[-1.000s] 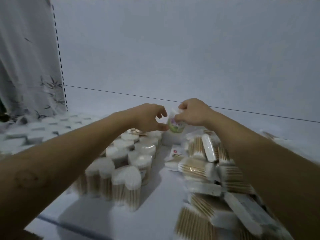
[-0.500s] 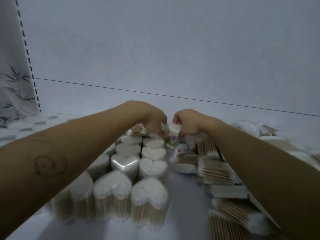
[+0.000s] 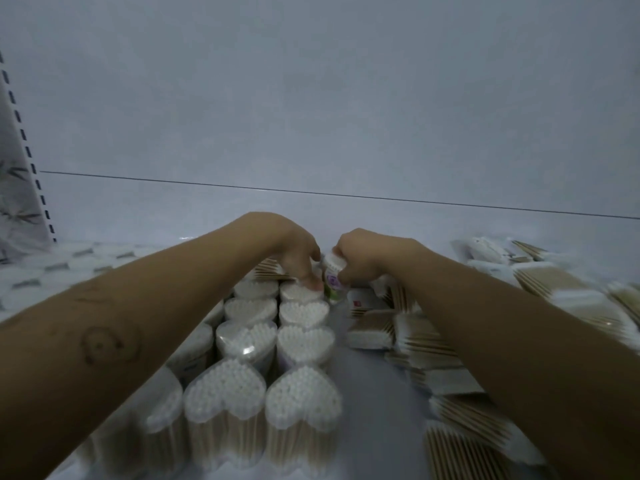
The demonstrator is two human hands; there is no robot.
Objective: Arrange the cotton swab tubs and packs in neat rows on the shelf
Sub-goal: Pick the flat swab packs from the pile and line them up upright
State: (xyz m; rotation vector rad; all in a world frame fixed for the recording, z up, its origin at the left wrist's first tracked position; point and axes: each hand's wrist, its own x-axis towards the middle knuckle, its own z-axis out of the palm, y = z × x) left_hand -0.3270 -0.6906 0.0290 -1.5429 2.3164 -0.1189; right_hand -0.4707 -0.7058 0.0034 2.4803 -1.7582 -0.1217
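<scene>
While my right hand (image 3: 360, 258) curls round the top of the small clear plastic tub with a purple flower label (image 3: 333, 280), my left hand (image 3: 298, 251) pinches its other side with bent fingertips. Rows of clear heart-shaped tubs of cotton swabs (image 3: 304, 344) stand under my left wrist, the farthest just beside the held tub. Flat packs of wooden-stick swabs (image 3: 426, 344) lie under my right forearm on the white shelf (image 3: 374, 393).

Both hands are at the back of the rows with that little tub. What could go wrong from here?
1. The flower-label tub is held between the left grip and right grip, right beside the heart tubs; pushing it in may knock the back ones askew.
2. The right forearm hangs low over the loose packs and could drag them when pulled back.
</scene>
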